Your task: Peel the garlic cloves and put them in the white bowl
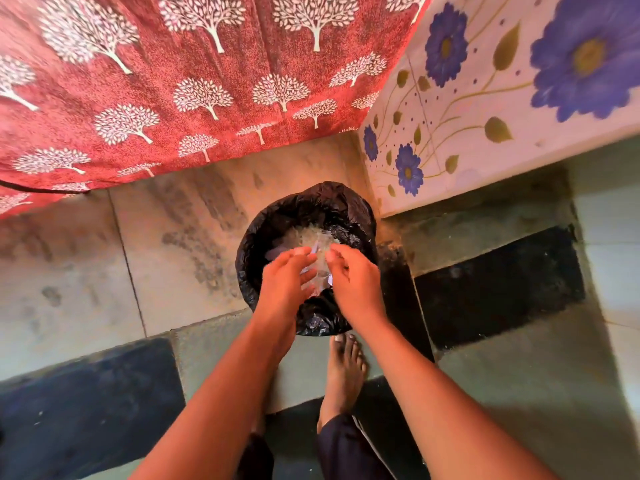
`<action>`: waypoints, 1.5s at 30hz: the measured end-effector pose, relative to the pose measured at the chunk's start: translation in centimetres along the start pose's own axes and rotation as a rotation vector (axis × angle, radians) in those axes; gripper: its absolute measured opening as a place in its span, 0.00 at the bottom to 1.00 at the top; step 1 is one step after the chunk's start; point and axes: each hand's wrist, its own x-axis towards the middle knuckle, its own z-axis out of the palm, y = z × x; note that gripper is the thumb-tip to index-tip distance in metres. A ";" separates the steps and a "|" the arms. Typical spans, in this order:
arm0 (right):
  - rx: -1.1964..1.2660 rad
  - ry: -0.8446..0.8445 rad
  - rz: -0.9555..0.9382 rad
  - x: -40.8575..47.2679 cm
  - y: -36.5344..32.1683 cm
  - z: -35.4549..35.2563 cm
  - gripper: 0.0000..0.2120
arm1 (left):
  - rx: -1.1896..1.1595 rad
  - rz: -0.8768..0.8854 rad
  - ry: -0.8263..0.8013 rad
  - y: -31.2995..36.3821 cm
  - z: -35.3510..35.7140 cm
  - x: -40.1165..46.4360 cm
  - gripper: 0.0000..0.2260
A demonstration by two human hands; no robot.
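**Both hands over the lined bin**

Head view: looking straight down at a bin lined with a black bag (277, 233), standing on the floor (104, 271) in the middle of the scene. Inside, a pale heap of papery garlic skins (304, 237). Left hand (285, 278) above the near rim, fingers straight and loose, gripping nothing. Right hand (355, 278) just beside it, fingertips drawn together; any scrap pinched there too blurred to tell. Bare foot (346, 368) near the bin. Red tree-print cloth (173, 81) far left, flowered tiles (485, 98) far right.
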 end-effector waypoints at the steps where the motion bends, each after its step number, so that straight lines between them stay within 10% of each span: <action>1: 0.049 0.026 -0.002 -1.3 -1.5 -1.0 0.11 | 0.069 0.056 0.010 0.8 -0.1 -1.6 0.09; 19: 0.398 0.789 0.024 -39.9 -29.6 -32.6 0.06 | 0.536 0.472 -0.513 15.7 4.6 -51.2 0.08; 31: 0.373 1.234 0.224 -52.5 -20.9 -43.8 0.07 | 0.973 0.728 -0.953 5.1 19.0 -61.0 0.08; 45: -0.185 1.101 0.162 -53.5 -5.9 -52.8 0.15 | 1.390 1.396 -0.771 -2.9 35.1 -60.0 0.06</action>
